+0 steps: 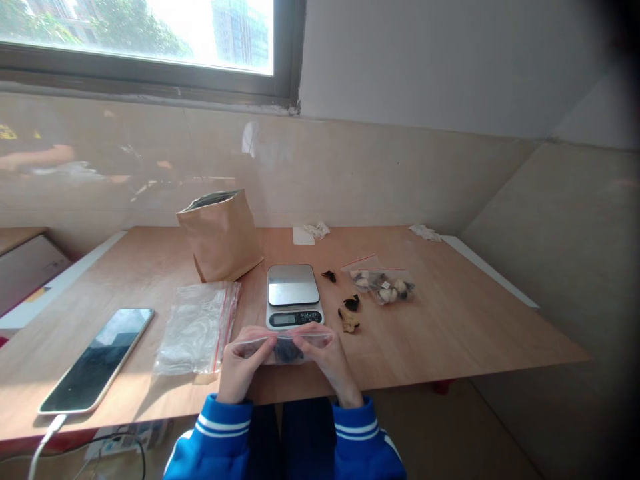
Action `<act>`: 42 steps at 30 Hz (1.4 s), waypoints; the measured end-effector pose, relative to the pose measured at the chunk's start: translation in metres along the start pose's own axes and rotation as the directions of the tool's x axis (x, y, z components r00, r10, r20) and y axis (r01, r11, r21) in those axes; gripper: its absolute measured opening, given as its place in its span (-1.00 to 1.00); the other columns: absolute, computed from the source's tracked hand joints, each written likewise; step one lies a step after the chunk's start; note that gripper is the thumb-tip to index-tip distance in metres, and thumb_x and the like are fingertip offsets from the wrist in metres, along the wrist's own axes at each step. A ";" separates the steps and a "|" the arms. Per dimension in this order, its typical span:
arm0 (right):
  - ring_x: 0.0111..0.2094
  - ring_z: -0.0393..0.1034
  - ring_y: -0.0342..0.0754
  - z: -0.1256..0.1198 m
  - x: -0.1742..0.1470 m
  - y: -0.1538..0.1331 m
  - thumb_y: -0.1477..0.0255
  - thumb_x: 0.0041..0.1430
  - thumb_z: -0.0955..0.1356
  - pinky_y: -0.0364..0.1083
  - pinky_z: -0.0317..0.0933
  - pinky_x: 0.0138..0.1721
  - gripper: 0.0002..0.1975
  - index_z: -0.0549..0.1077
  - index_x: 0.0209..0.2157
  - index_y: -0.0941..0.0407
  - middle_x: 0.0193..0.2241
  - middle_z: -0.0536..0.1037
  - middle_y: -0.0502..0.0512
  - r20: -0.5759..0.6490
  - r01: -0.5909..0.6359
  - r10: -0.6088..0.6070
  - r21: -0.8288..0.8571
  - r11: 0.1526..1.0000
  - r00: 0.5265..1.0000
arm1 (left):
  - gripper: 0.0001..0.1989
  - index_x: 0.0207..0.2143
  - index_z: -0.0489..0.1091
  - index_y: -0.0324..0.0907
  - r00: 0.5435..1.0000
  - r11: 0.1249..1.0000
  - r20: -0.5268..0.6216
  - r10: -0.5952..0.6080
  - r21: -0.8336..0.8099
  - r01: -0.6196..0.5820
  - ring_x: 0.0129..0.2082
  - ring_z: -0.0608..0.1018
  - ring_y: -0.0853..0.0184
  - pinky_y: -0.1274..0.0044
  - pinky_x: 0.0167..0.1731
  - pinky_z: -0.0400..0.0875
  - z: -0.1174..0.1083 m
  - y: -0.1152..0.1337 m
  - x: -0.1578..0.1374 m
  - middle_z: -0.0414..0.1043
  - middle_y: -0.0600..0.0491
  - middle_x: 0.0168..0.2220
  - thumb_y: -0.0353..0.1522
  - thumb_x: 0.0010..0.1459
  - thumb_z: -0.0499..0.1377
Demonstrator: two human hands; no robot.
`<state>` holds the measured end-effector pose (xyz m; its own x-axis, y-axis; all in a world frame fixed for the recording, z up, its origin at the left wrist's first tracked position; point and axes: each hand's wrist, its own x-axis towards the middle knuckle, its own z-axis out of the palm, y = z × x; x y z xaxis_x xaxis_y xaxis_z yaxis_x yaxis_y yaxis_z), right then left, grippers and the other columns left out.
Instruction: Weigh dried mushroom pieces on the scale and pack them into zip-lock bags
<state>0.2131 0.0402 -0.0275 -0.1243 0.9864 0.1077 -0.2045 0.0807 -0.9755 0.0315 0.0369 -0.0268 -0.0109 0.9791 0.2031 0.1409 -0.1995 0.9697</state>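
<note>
My left hand (246, 363) and my right hand (325, 353) pinch the upper edge of a clear zip bag (290, 352) between thumbs and fingers, near the table's front edge. Something dark shows inside the bag; its kind is hard to tell. Just behind the bag stands a kitchen scale (293, 285) with a steel plate and a small display. To the right of the scale lie dark dried pieces (351, 303) and a tan dried piece (349, 321). Farther right are filled zip bags (387, 288) holding pale and dark pieces.
A stack of flat clear zip bags (195, 327) lies left of my hands, with a phone (97, 363) on a charging cable (45, 443) beyond it. An open brown paper bag (220, 237) stands at the back. Crumpled tissue (317, 230) lies near the wall.
</note>
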 end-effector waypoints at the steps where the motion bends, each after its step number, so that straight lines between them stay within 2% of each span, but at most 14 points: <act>1: -0.30 0.52 -0.02 0.001 0.000 0.001 0.30 0.00 0.47 -0.08 0.39 -0.21 -0.83 0.56 -0.40 0.11 -0.38 0.62 0.06 -0.038 0.011 -0.012 -0.019 1.000 0.999 | -0.82 -0.40 0.59 -0.17 1.000 1.000 -0.015 -0.005 -0.006 0.005 -0.23 0.55 0.23 0.45 -0.16 0.43 0.001 0.000 -0.001 0.54 -0.04 -0.33 -0.24 0.03 0.29; 4: -0.38 0.48 -0.08 0.003 0.000 0.003 0.32 0.00 0.47 -0.14 0.37 -0.30 -0.84 0.53 -0.45 0.12 -0.46 0.57 0.01 -0.119 0.044 -0.053 -0.075 0.996 0.991 | -0.82 -0.41 0.59 -0.18 0.997 1.000 -0.075 -0.020 -0.017 0.019 -0.23 0.55 0.22 0.44 -0.16 0.44 0.005 0.000 -0.002 0.54 -0.06 -0.33 -0.25 0.00 0.31; 7: -0.43 0.45 -0.11 0.003 0.000 0.003 0.32 0.00 0.47 -0.16 0.34 -0.35 -0.82 0.49 -0.49 0.13 -0.50 0.54 -0.01 -0.151 0.072 -0.088 -0.108 0.992 0.985 | -0.82 -0.42 0.59 -0.19 0.994 0.999 -0.102 -0.036 -0.039 0.032 -0.23 0.56 0.22 0.45 -0.16 0.44 0.008 0.001 -0.002 0.54 -0.06 -0.32 -0.25 0.00 0.32; 12: -0.36 0.48 -0.08 0.004 0.002 0.002 0.33 0.01 0.46 -0.15 0.36 -0.30 -0.84 0.52 -0.42 0.13 -0.44 0.57 0.03 -0.182 0.081 -0.099 -0.103 0.991 0.978 | -0.83 -0.38 0.59 -0.19 0.998 0.995 0.062 -0.029 -0.097 0.035 -0.23 0.56 0.25 0.48 -0.16 0.44 0.008 0.006 0.000 0.55 -0.04 -0.32 -0.28 0.00 0.32; 14: -0.32 0.50 -0.07 0.005 0.002 0.000 0.33 0.03 0.45 -0.13 0.37 -0.25 -0.84 0.53 -0.38 0.13 -0.39 0.58 0.05 -0.161 0.082 -0.096 -0.092 0.992 0.982 | -0.83 -0.37 0.58 -0.19 0.997 0.994 0.070 -0.026 -0.106 0.033 -0.24 0.56 0.26 0.50 -0.19 0.45 0.008 0.007 -0.001 0.54 -0.03 -0.33 -0.28 0.00 0.32; 18: -0.27 0.50 -0.05 0.008 0.001 -0.001 0.33 0.03 0.46 -0.10 0.37 -0.19 -0.80 0.54 -0.30 0.12 -0.33 0.59 0.06 -0.084 0.055 -0.059 -0.046 0.997 0.995 | -0.82 -0.35 0.57 -0.20 0.999 0.996 0.006 -0.036 -0.081 0.037 -0.24 0.55 0.27 0.51 -0.20 0.44 0.010 0.010 -0.003 0.54 -0.03 -0.31 -0.27 0.02 0.30; 23: -0.30 0.45 -0.06 0.013 0.002 0.000 0.34 0.02 0.46 -0.10 0.32 -0.20 -0.84 0.56 -0.35 0.12 -0.38 0.57 0.05 -0.087 0.050 -0.058 -0.091 0.995 0.995 | -0.79 -0.32 0.57 -0.20 0.998 0.996 -0.011 -0.068 -0.062 0.067 -0.21 0.55 0.25 0.48 -0.15 0.42 0.014 0.009 -0.005 0.56 -0.05 -0.28 -0.25 0.06 0.28; 29: -0.34 0.37 -0.08 0.018 0.004 -0.002 0.36 0.05 0.44 -0.11 0.25 -0.25 -0.89 0.57 -0.44 0.11 -0.46 0.54 0.03 -0.105 0.146 -0.172 -0.219 0.965 0.979 | -0.79 -0.36 0.57 -0.19 0.995 0.996 -0.063 -0.074 -0.055 0.071 -0.20 0.55 0.23 0.45 -0.14 0.41 0.018 -0.001 -0.005 0.56 -0.05 -0.30 -0.23 0.05 0.28; 35: -0.42 0.30 -0.11 0.021 0.004 -0.004 0.38 0.10 0.43 -0.14 0.19 -0.37 -0.87 0.55 -0.48 0.11 -0.52 0.49 0.01 -0.152 0.220 -0.275 -0.304 0.927 0.949 | -0.77 -0.38 0.57 -0.20 0.981 0.998 -0.187 -0.058 -0.013 0.057 -0.24 0.55 0.24 0.46 -0.19 0.43 0.021 0.001 -0.006 0.55 -0.04 -0.32 -0.22 0.00 0.31; 42: -0.37 0.37 -0.05 0.013 0.001 -0.010 0.26 0.17 0.39 -0.09 0.23 -0.28 -0.81 0.62 -0.38 0.04 -0.47 0.55 0.04 -0.083 0.259 -0.296 -0.304 0.917 0.952 | -0.77 -0.43 0.59 -0.18 0.966 0.995 -0.238 -0.098 -0.046 0.089 -0.31 0.57 0.21 0.45 -0.28 0.46 0.019 0.015 -0.004 0.58 -0.04 -0.38 -0.20 -0.07 0.34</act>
<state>0.2022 0.0389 -0.0147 0.0227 0.9266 0.3753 0.0751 0.3727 -0.9249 0.0526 0.0307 -0.0161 -0.2601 0.9563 0.1338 0.0936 -0.1130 0.9892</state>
